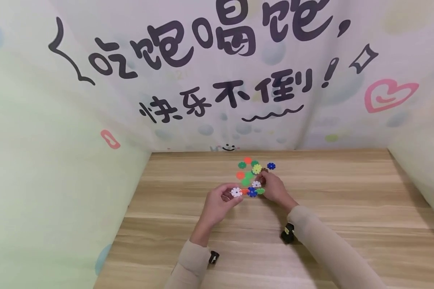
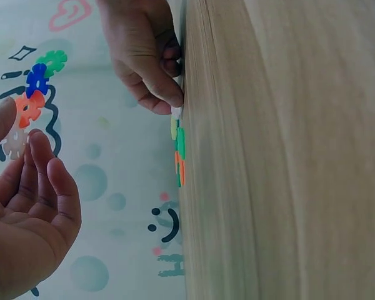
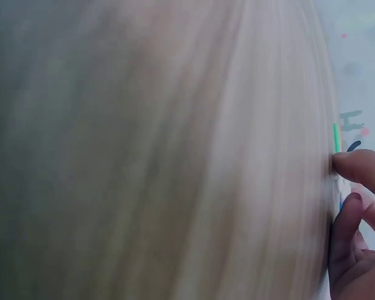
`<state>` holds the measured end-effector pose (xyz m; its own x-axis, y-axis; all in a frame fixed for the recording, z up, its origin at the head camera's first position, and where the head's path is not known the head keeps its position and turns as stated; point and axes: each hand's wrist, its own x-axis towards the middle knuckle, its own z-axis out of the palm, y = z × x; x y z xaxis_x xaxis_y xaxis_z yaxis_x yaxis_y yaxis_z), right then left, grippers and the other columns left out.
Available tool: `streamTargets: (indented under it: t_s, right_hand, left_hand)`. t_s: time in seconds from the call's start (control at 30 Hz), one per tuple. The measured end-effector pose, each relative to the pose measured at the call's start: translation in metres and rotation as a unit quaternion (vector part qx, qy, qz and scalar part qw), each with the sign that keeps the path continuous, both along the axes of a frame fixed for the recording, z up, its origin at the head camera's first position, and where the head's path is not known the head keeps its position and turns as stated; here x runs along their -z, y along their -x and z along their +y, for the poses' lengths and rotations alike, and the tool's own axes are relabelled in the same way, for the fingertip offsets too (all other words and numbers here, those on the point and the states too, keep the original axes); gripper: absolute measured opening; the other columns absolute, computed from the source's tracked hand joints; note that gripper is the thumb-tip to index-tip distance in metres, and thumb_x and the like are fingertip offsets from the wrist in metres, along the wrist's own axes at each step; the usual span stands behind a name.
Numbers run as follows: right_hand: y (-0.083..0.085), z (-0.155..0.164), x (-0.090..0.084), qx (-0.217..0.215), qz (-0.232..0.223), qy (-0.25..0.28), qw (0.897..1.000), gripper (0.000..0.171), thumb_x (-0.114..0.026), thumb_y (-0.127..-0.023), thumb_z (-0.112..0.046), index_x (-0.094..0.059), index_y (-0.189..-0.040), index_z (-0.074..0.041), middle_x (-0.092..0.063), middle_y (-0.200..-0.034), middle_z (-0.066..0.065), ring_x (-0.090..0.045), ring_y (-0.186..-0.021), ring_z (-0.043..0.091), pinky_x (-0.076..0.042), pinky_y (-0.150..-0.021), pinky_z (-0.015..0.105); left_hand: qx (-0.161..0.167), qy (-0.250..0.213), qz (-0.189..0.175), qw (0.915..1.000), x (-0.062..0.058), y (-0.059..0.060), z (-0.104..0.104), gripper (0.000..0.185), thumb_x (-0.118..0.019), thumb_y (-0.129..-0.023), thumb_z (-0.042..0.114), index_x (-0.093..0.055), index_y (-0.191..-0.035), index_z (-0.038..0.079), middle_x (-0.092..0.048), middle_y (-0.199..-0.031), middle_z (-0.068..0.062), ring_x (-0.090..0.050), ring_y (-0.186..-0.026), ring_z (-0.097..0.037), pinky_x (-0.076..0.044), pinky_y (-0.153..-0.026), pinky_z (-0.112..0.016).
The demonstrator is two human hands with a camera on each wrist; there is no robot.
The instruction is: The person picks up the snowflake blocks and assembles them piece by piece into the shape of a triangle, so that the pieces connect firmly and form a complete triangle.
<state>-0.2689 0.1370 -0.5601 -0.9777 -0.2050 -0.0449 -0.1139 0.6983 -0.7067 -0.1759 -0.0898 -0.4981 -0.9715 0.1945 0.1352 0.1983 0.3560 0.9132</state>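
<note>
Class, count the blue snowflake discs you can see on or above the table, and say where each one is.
2. One blue disc lies alone at the right edge of the loose pile; the other blue disc sits in the joined chain held by the left hand. Others may be hidden beneath the hands.

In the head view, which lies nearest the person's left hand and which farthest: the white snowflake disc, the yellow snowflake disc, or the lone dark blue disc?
1. White snowflake disc: pinched in the left hand itself.
2. Yellow snowflake disc: in the loose pile, beyond the hand.
3. Lone dark blue disc: at the pile's far right edge.
</note>
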Motion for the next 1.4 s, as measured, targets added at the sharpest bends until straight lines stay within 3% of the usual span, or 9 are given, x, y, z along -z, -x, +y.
streamTargets:
  t_s: [0.3,0.4,0.57,0.7,0.9,1.13,1.4]
  right_hand:
    - [-0.013,0.009,0.002,-0.005,-0.008,0.008,1.0,0.029,-0.072,-0.087,-0.002,-0.055,-0.109,-0.009,-0.066,-0.098,0.012,-0.061,-0.085,0.026,-0.055,-0.073,0.04]
    - [-0.017,0.013,0.002,-0.004,-0.013,0.031,0.999,0.028,-0.069,-0.09,-0.004,-0.058,-0.115,-0.011,-0.066,-0.101,0.013,-0.062,-0.085,0.025,-0.055,-0.069,0.037]
    - [-0.023,0.021,0.002,0.009,-0.049,0.091,0.995,0.025,-0.063,-0.095,-0.008,-0.064,-0.119,-0.016,-0.062,-0.089,0.011,-0.059,-0.074,0.023,-0.051,-0.06,0.034]
    - [-0.027,0.028,0.002,0.024,-0.07,0.131,0.989,0.023,-0.063,-0.096,-0.011,-0.065,-0.119,-0.015,-0.061,-0.084,0.008,-0.059,-0.073,0.021,-0.051,-0.062,0.033]
    - [-0.032,0.036,-0.002,0.036,-0.051,0.164,0.985,0.026,-0.066,-0.095,-0.012,-0.065,-0.121,-0.01,-0.062,-0.082,0.008,-0.057,-0.073,0.021,-0.05,-0.061,0.03]
    - [-0.039,0.039,-0.013,0.032,-0.033,0.184,0.982,0.032,-0.07,-0.094,-0.014,-0.065,-0.125,-0.009,-0.062,-0.094,0.01,-0.057,-0.083,0.024,-0.053,-0.066,0.03]
    - [-0.05,0.044,-0.023,0.02,-0.044,0.201,0.978,0.041,-0.075,-0.091,-0.018,-0.065,-0.129,-0.01,-0.064,-0.103,0.01,-0.059,-0.093,0.025,-0.056,-0.076,0.034]
  left_hand:
    - [-0.011,0.0,-0.004,0.9999,0.002,-0.005,0.0,0.035,-0.078,-0.088,0.034,-0.07,-0.119,0.02,-0.066,-0.094,0.005,-0.062,-0.085,-0.015,-0.057,-0.075,-0.028]
    - [-0.013,0.003,-0.006,0.9999,0.001,-0.006,0.001,0.038,-0.078,-0.088,0.035,-0.07,-0.12,0.017,-0.066,-0.094,0.004,-0.062,-0.086,-0.015,-0.057,-0.075,-0.028]
    - [-0.012,0.004,-0.006,0.9999,0.002,-0.007,0.002,0.041,-0.078,-0.089,0.031,-0.069,-0.122,0.01,-0.066,-0.095,0.004,-0.062,-0.086,-0.016,-0.057,-0.075,-0.028]
    - [-0.011,0.0,-0.002,0.9999,0.003,-0.007,0.002,0.039,-0.078,-0.089,0.027,-0.069,-0.122,0.01,-0.066,-0.095,0.004,-0.062,-0.086,-0.016,-0.057,-0.074,-0.028]
    - [-0.007,-0.001,0.004,1.0,0.002,-0.006,0.003,0.038,-0.078,-0.089,0.026,-0.069,-0.122,0.011,-0.065,-0.094,0.004,-0.062,-0.086,-0.016,-0.057,-0.075,-0.028]
    - [-0.008,0.002,0.01,0.9999,-0.002,-0.006,0.004,0.038,-0.078,-0.089,0.027,-0.069,-0.122,0.011,-0.065,-0.093,0.004,-0.062,-0.085,-0.016,-0.057,-0.074,-0.028]
    - [-0.01,0.003,0.014,0.9998,0.0,-0.005,0.005,0.032,-0.078,-0.089,0.026,-0.07,-0.119,0.018,-0.066,-0.094,0.005,-0.062,-0.086,-0.015,-0.057,-0.075,-0.028]
